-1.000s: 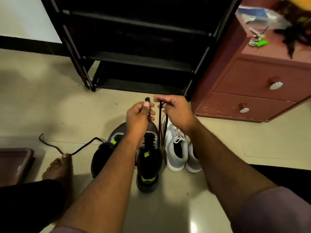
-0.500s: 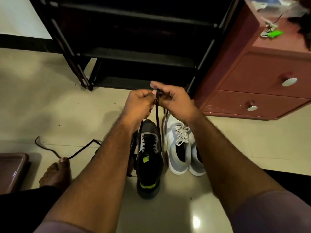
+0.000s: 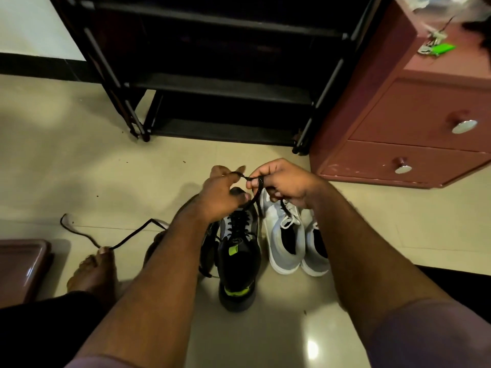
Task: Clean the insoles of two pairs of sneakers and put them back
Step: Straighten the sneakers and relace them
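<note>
A black and grey sneaker (image 3: 238, 264) with lime accents stands on the floor in front of me, toe pointing away. Its black lace (image 3: 254, 193) runs up from the eyelets to my hands. My left hand (image 3: 221, 192) pinches one lace end and my right hand (image 3: 285, 183) pinches the other, both just above the shoe's toe. The second black sneaker (image 3: 208, 251) lies mostly hidden behind my left forearm. A pair of light grey sneakers (image 3: 293, 243) with white laces stands side by side to the right.
A loose black lace (image 3: 125, 239) trails across the floor to my bare foot (image 3: 94, 272) at the left. A black shoe rack (image 3: 220, 83) stands ahead, a reddish drawer cabinet (image 3: 414, 128) at the right, a brown tray (image 3: 20, 266) at the far left.
My hands have come lower and closer to the black sneaker, bringing the two lace ends together and crossing them above the toe.
</note>
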The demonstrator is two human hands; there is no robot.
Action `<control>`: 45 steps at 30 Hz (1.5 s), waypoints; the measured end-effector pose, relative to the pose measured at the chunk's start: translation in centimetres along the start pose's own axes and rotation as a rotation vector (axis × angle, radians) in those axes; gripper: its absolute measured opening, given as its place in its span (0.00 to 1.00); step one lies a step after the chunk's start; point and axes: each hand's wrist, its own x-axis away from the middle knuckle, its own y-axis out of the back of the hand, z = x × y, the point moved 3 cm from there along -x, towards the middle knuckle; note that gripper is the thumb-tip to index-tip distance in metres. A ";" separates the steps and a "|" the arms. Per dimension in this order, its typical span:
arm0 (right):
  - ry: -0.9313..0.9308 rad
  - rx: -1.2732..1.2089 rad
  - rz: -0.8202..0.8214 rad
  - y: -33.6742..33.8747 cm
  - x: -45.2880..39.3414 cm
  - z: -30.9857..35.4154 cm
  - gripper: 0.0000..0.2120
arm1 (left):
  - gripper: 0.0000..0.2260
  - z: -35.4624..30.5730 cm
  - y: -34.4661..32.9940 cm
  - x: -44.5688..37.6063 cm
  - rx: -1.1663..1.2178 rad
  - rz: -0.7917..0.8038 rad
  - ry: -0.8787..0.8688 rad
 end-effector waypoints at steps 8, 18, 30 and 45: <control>0.069 -0.163 -0.210 1.2 0.3 -1.0 0.09 | 0.12 0.3 0.8 1.7 0.521 0.004 0.009; -0.282 0.395 -0.966 6.8 2.7 -12.1 0.11 | 0.10 11.7 8.4 5.7 0.480 -0.700 0.573; 0.096 0.524 -0.255 -2.5 -0.9 -10.0 0.26 | 0.22 4.9 -3.0 0.5 0.184 0.035 0.305; -0.004 0.468 -0.558 0.0 0.0 -11.6 0.06 | 0.06 8.6 -1.2 1.0 -0.140 -0.075 0.360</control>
